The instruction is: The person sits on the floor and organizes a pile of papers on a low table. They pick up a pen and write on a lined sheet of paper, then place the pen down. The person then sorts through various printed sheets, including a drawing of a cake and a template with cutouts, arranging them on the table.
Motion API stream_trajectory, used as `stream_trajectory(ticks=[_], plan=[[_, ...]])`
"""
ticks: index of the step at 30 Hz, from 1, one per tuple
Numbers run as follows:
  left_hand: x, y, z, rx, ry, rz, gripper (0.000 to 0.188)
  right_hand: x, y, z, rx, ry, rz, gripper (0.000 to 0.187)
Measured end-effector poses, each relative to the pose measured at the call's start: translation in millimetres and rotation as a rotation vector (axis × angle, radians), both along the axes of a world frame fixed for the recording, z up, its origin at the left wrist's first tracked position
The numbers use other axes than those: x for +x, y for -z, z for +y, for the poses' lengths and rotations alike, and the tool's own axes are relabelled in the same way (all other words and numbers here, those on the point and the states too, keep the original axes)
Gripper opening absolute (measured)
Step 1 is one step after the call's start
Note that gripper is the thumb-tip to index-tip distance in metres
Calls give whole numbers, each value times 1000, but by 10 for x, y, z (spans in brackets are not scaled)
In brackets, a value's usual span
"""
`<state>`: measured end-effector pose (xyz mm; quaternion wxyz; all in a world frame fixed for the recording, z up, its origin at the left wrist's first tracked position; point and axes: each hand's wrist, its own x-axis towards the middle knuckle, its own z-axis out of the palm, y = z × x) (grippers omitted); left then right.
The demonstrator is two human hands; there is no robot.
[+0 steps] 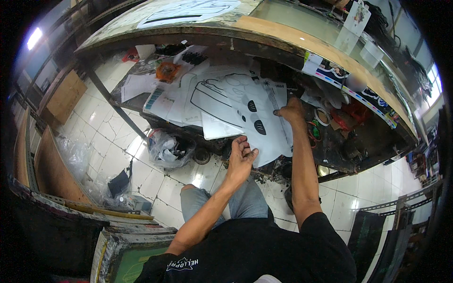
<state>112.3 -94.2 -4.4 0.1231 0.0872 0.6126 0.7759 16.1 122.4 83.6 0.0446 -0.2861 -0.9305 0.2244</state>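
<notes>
Head cam: left hand (241, 155) pinched the white printed paper sheet (264, 129)'s near edge, right hand (291, 110) pressed flat, fingers together, further up it; probably sorting, lifting next needs care.

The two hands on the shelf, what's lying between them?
In the head view, white sheets printed with black shapes span the gap between the left hand and right hand.

Bright, even daylight here, with glare bouncing off the white floor tiles (118, 141) left of the fingers (243, 144). Fisheye bends every edge; the corners go black.
</notes>
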Motion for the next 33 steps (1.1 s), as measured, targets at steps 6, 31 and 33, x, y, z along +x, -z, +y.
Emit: stream_trajectory(ticks=[6, 31, 33], plan=[[-46, 15, 53, 130, -89, -84, 42, 73, 181, 56, -21, 18, 165, 49], [-60, 69, 162, 509, -52, -274, 35, 796, 137, -444, -205, -200, 209, 83], [-46, 50, 145, 479, -59, -236, 36, 826, 31, -522, -234, -184, 195, 87]])
